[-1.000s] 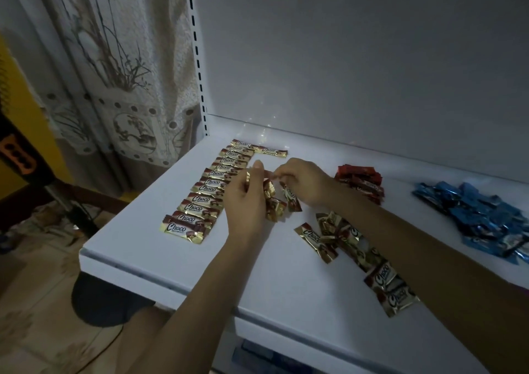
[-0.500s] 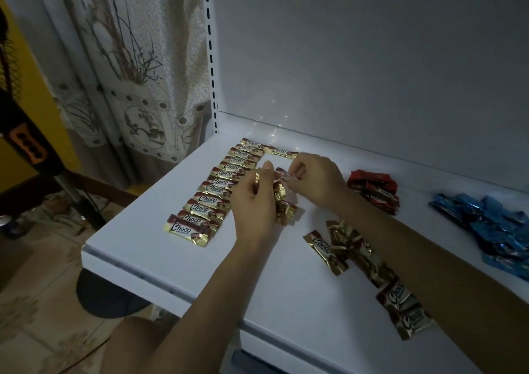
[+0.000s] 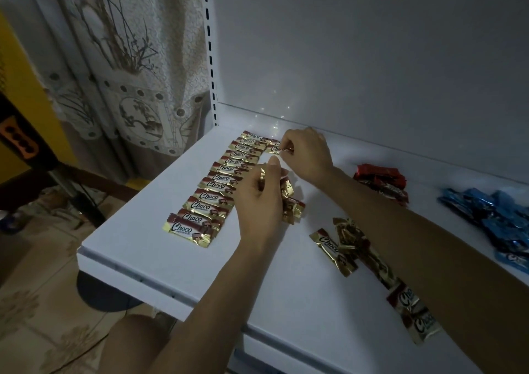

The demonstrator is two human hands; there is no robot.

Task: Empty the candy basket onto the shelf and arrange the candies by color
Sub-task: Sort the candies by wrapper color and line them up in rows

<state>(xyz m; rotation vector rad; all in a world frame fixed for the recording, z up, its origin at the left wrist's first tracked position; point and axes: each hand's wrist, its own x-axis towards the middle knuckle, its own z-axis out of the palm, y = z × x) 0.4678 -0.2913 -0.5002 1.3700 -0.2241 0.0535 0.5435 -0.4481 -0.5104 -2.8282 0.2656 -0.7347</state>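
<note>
A column of gold Choco candies (image 3: 213, 190) lies in a neat overlapping row on the white shelf (image 3: 160, 253), from the front left toward the back wall. My left hand (image 3: 257, 202) grips a bunch of gold candies (image 3: 290, 204) just right of the row. My right hand (image 3: 306, 153) pinches one gold candy (image 3: 274, 148) at the far end, beside the top of the row. Loose gold candies (image 3: 352, 247) lie scattered under my right forearm. A red candy pile (image 3: 380, 180) and a blue candy pile (image 3: 498, 216) sit further right. No basket is in view.
The shelf's grey back wall (image 3: 372, 58) rises close behind the candies, with a slotted upright (image 3: 210, 58) at its left corner. A patterned curtain (image 3: 123, 73) hangs left of the shelf. The shelf's front edge (image 3: 137, 279) drops to a tiled floor.
My right hand has moved away from the bunch in my left hand to the far end of the row, carrying one gold candy. My left hand stayed beside the row.
</note>
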